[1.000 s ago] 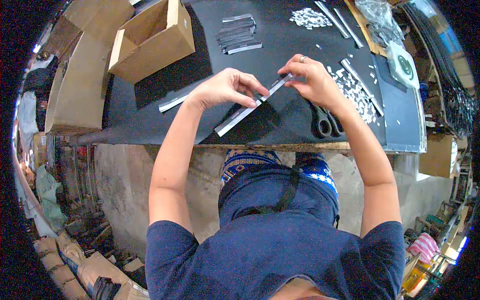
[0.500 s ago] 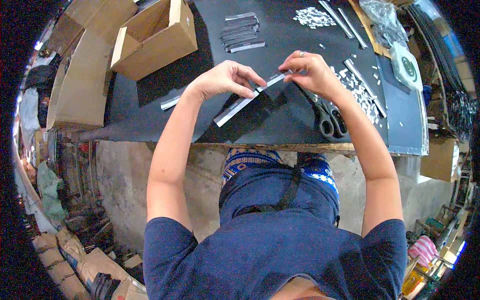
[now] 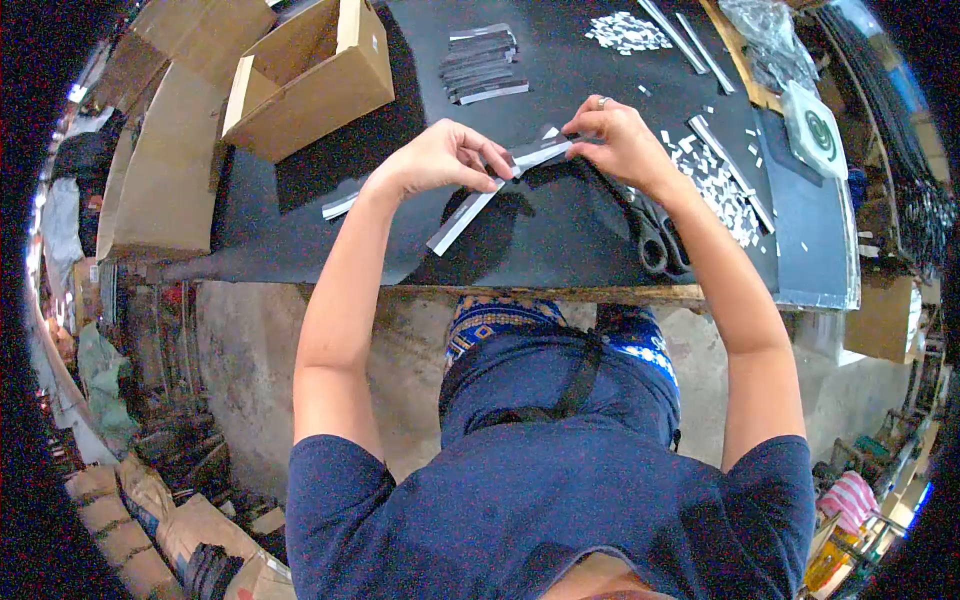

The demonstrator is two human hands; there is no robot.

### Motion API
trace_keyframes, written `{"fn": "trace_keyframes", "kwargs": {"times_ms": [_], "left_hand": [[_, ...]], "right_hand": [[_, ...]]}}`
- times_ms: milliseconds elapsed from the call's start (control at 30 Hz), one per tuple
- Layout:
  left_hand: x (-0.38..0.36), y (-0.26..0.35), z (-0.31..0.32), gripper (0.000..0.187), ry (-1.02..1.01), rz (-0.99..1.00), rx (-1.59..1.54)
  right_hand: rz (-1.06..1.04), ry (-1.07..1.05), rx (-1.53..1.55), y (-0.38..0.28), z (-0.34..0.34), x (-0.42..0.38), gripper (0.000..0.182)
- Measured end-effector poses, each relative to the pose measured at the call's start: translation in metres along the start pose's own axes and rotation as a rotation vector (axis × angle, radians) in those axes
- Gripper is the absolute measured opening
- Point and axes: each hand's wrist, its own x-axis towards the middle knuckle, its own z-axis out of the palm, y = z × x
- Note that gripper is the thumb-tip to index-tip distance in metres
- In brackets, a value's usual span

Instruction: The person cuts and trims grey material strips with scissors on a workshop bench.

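A narrow black-and-white strip (image 3: pixel 467 218) slants over the dark tabletop, its lower end pointing toward my body. My left hand (image 3: pixel 448 158) pinches it near the middle between thumb and fingertips. At the upper right end, my right hand (image 3: pixel 618 140), with a ring on one finger, grips the strip between thumb and forefinger. A white length of it runs from one hand to the other, and a small pale piece (image 3: pixel 550 133) shows by the right fingertips. Black-handled scissors (image 3: pixel 655 240) lie below the right hand, their blades partly hidden by it.
A stack of similar strips (image 3: pixel 485 65) lies beyond my hands. Small white pieces (image 3: pixel 720 190) are scattered to the right, with another pile (image 3: pixel 628 34) farther back. An open cardboard box (image 3: pixel 315 85) stands at left. Another strip end (image 3: pixel 340 206) shows beside my left forearm.
My right hand has shifted slightly up and left. The strip between the hands now shows a broader white face. My left hand has barely moved.
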Motion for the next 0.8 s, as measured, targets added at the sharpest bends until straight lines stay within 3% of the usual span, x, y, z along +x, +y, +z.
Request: {"fn": "trace_keyframes", "kwargs": {"times_ms": [200,300,367,500,600,800], "left_hand": [[-0.013,0.008,-0.006,0.014,0.123,0.014,0.189],[-0.015,0.008,-0.003,0.014,0.147,0.020,0.060],[-0.014,0.017,0.007,0.018,0.150,0.059,0.064],[-0.007,0.021,0.020,0.025,0.192,-0.065,0.119],[0.000,0.014,0.024,0.025,0.191,0.029,0.092],[0.005,0.017,0.032,0.029,0.123,0.069,0.128]], "right_hand": [[0.041,-0.138,0.091,-0.010,-0.015,-0.016,0.024],[0.044,-0.219,0.146,-0.025,-0.017,-0.031,0.024],[0.057,-0.212,0.152,-0.032,-0.017,-0.039,0.024],[0.043,-0.156,0.092,-0.035,-0.014,-0.050,0.023],[0.118,-0.159,0.084,-0.037,-0.015,-0.055,0.022],[0.039,-0.163,0.061,-0.040,-0.014,-0.059,0.022]]}}
